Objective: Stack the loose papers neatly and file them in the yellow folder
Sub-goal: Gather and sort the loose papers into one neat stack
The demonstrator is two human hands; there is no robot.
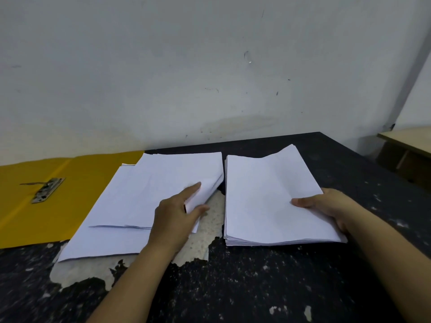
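An open yellow folder [70, 197] lies flat at the left, its metal clip [47, 190] on the inner face. Loose white sheets [144, 194] are spread askew in the middle, partly over the folder's right half. My left hand [177, 215] pinches the right edge of the top sheet, lifting it between thumb and fingers. To the right a squared stack of white papers [268, 201] rests on the table. My right hand [326, 206] grips that stack at its right edge, thumb on top and fingers underneath.
The black table [256, 287] has worn, peeling patches showing pale board beneath the papers. A white wall [186, 78] runs along its far edge. A light wooden desk [408, 145] stands off the table's far right corner.
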